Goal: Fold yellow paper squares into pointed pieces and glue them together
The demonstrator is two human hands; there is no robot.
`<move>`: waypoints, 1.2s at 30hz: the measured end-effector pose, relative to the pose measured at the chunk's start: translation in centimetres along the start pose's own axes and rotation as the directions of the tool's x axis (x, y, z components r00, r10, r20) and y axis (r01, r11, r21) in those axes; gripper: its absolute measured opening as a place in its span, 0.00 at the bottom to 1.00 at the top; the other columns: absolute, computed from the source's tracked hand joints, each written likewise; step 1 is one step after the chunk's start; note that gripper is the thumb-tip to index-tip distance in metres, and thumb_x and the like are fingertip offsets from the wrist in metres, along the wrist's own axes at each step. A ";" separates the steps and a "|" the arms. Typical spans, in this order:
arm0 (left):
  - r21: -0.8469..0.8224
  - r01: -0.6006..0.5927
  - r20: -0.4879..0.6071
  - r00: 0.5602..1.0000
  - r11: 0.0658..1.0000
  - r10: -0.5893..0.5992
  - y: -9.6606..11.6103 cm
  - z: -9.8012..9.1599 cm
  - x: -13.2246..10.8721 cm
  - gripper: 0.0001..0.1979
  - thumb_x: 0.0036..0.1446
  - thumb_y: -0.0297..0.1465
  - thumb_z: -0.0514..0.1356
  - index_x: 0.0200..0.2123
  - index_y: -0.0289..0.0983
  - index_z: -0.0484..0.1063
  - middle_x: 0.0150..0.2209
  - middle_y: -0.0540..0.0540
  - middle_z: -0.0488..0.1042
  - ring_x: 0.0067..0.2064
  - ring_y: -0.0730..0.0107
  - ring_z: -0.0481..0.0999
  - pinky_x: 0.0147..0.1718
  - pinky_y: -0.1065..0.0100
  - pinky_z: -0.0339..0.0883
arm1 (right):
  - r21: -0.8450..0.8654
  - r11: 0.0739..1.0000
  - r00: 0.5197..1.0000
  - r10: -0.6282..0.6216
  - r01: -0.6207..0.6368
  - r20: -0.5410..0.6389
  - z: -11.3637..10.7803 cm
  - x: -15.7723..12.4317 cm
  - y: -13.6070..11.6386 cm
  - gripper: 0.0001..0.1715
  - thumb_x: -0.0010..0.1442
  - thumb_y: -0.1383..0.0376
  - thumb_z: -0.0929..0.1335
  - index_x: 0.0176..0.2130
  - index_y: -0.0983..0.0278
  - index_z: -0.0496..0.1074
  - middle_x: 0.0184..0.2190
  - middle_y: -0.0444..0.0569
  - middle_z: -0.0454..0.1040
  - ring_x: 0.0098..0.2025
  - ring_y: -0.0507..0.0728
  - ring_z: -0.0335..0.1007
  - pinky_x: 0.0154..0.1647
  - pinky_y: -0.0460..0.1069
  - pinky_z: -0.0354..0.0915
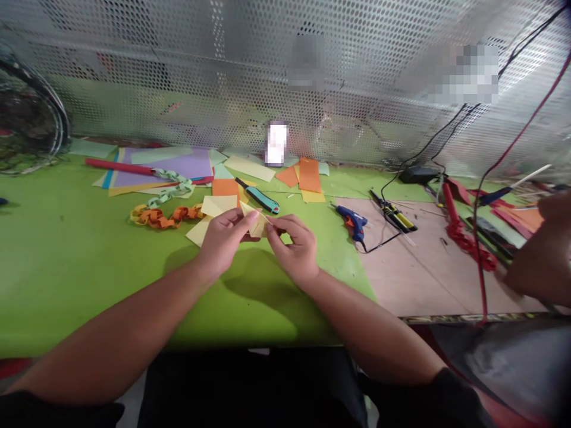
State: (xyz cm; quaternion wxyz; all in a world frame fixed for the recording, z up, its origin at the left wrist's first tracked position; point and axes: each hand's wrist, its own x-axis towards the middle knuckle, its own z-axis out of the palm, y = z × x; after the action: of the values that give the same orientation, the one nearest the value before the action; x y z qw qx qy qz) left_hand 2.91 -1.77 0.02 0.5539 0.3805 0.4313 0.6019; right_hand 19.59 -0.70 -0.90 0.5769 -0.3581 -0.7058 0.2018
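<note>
1. Paper (255, 224), pale yellow and folded to a point, is held up off the desk (89, 285) between the person's two hands.
2. Left hand (225, 242) and right hand (292, 248) both pinch it, with the fingers (250, 215) closed on the paper from each side.
3. Loose yellow sheets (218, 205) lie just below it, right beside an orange-and-yellow paper chain (165, 217).
4. Teal utility knife (259, 200) sits just beyond the hands, with a blue hot glue gun (352, 223) off to the right.
5. Another person's hand (542, 255) shows at the far right edge, well apart from the paper.
</note>
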 end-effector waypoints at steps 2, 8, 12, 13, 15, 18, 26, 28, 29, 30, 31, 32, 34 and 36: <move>0.053 -0.037 -0.005 0.999 0.998 0.037 -0.1 -0.1 0.1 0.18 0.56 0.46 0.74 0.41 0.38 0.85 0.36 0.44 0.84 0.34 0.65 0.82 0.34 0.64 0.80 | 0.045 0.996 0.997 0.073 -0.074 0.021 -0.1 0.0 -0.2 0.08 0.68 0.62 0.72 0.44 0.59 0.84 0.37 0.51 0.82 0.35 0.56 0.77 0.36 0.53 0.76; -0.071 0.030 0.001 1.000 0.997 -0.030 0.0 -0.2 0.6 0.20 0.52 0.47 0.76 0.39 0.37 0.85 0.37 0.42 0.85 0.38 0.60 0.84 0.35 0.61 0.80 | 0.045 0.995 0.995 0.086 -0.088 0.044 -0.2 0.1 -0.1 0.10 0.69 0.60 0.72 0.46 0.57 0.85 0.39 0.51 0.83 0.36 0.56 0.78 0.37 0.53 0.77; -0.137 0.052 -0.004 0.999 0.989 -0.053 0.2 -0.3 0.7 0.21 0.51 0.47 0.76 0.38 0.36 0.84 0.37 0.41 0.85 0.40 0.57 0.85 0.37 0.60 0.80 | -0.020 0.999 0.999 -0.027 0.027 0.029 -0.3 0.2 0.2 0.10 0.68 0.64 0.72 0.46 0.59 0.86 0.39 0.53 0.84 0.37 0.57 0.80 0.35 0.52 0.77; -0.133 0.046 -0.009 0.999 0.990 -0.047 0.2 -0.3 0.7 0.21 0.51 0.47 0.76 0.39 0.36 0.84 0.37 0.41 0.85 0.40 0.57 0.85 0.37 0.60 0.80 | -0.035 0.998 0.998 -0.052 0.053 0.029 -0.3 0.2 0.3 0.10 0.68 0.64 0.72 0.46 0.59 0.86 0.39 0.53 0.84 0.37 0.57 0.81 0.35 0.53 0.77; -0.116 0.031 -0.010 0.999 0.993 -0.033 0.2 -0.3 0.7 0.21 0.52 0.47 0.76 0.40 0.36 0.84 0.37 0.42 0.85 0.39 0.58 0.85 0.37 0.60 0.80 | -0.072 0.993 0.995 -0.086 0.089 0.042 -0.4 0.1 0.5 0.11 0.68 0.64 0.72 0.46 0.58 0.86 0.39 0.52 0.85 0.37 0.57 0.82 0.36 0.53 0.79; -0.071 -0.016 -0.010 1.000 0.997 0.016 0.2 -0.4 0.8 0.21 0.55 0.47 0.75 0.42 0.37 0.85 0.38 0.42 0.85 0.38 0.60 0.84 0.36 0.61 0.80 | -0.113 0.988 0.993 -0.094 0.102 0.069 -0.5 -0.1 0.7 0.12 0.68 0.63 0.71 0.47 0.57 0.86 0.39 0.51 0.86 0.35 0.57 0.82 0.37 0.53 0.79; 0.018 -0.068 0.014 0.998 0.998 0.067 0.5 -0.5 0.7 0.21 0.56 0.47 0.74 0.44 0.38 0.85 0.39 0.42 0.86 0.38 0.61 0.85 0.41 0.60 0.82 | -0.105 0.993 0.998 -0.047 0.051 0.037 -0.7 -0.1 -0.1 0.10 0.68 0.64 0.71 0.46 0.58 0.85 0.34 0.49 0.85 0.30 0.55 0.78 0.32 0.52 0.77; 0.014 -0.058 0.032 0.998 0.998 0.058 0.6 -0.5 0.6 0.20 0.55 0.46 0.74 0.43 0.37 0.86 0.39 0.41 0.86 0.37 0.61 0.85 0.42 0.59 0.82 | -0.097 0.995 0.999 -0.031 0.034 0.035 -0.8 -0.1 -0.1 0.10 0.67 0.64 0.72 0.46 0.59 0.84 0.34 0.49 0.85 0.30 0.55 0.78 0.33 0.52 0.77; 0.015 -0.056 0.036 0.998 0.998 0.055 0.6 -0.5 0.6 0.19 0.55 0.45 0.75 0.43 0.37 0.86 0.39 0.41 0.86 0.37 0.61 0.85 0.43 0.58 0.82 | -0.087 0.996 0.999 -0.011 0.014 0.037 -0.8 -0.2 -0.1 0.09 0.67 0.63 0.72 0.46 0.59 0.84 0.35 0.49 0.85 0.30 0.55 0.79 0.34 0.52 0.78; 0.016 -0.056 0.035 0.998 0.998 0.055 0.7 -0.5 0.6 0.19 0.54 0.44 0.75 0.43 0.37 0.86 0.38 0.41 0.86 0.37 0.61 0.85 0.43 0.58 0.82 | -0.069 0.997 0.999 0.017 -0.014 0.042 -0.8 -0.2 -0.1 0.09 0.67 0.63 0.72 0.45 0.59 0.84 0.35 0.49 0.86 0.31 0.55 0.79 0.35 0.52 0.78; 0.017 -0.058 0.031 0.998 0.998 0.057 0.7 -0.5 0.6 0.19 0.54 0.44 0.76 0.42 0.37 0.86 0.38 0.41 0.86 0.37 0.61 0.85 0.43 0.58 0.82 | -0.044 0.998 0.997 0.051 -0.048 0.051 -0.8 -0.2 -0.1 0.09 0.67 0.62 0.72 0.45 0.59 0.83 0.36 0.49 0.86 0.32 0.55 0.80 0.35 0.52 0.78; 0.020 -0.061 0.030 0.998 0.998 0.060 0.7 -0.5 0.6 0.19 0.53 0.44 0.76 0.42 0.37 0.86 0.38 0.41 0.86 0.37 0.61 0.85 0.42 0.59 0.81 | -0.011 0.996 0.994 0.087 -0.087 0.063 -0.8 -0.2 -0.2 0.09 0.68 0.61 0.72 0.45 0.59 0.83 0.37 0.50 0.86 0.32 0.55 0.80 0.35 0.52 0.79; 0.032 -0.064 0.032 0.997 0.997 0.063 0.6 -0.5 0.5 0.17 0.53 0.43 0.76 0.40 0.37 0.86 0.39 0.41 0.86 0.37 0.61 0.84 0.40 0.61 0.81 | 0.051 0.987 0.986 0.148 -0.152 0.083 -0.6 -0.1 -0.3 0.10 0.68 0.59 0.73 0.46 0.60 0.82 0.37 0.50 0.86 0.32 0.55 0.81 0.35 0.52 0.78; 0.049 -0.067 0.030 0.997 0.997 0.066 0.5 -0.4 0.3 0.16 0.52 0.42 0.76 0.38 0.37 0.86 0.40 0.42 0.86 0.38 0.62 0.84 0.40 0.63 0.80 | 0.065 0.984 0.984 0.162 -0.167 0.079 -0.5 0.1 -0.4 0.10 0.68 0.59 0.73 0.45 0.60 0.83 0.37 0.50 0.85 0.32 0.54 0.80 0.35 0.51 0.77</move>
State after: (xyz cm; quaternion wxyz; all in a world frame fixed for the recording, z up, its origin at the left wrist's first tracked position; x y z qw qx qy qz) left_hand 2.35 -1.48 0.35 0.5300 0.4171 0.4255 0.6034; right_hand 19.92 -0.95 -0.48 0.5444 -0.3866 -0.6869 0.2869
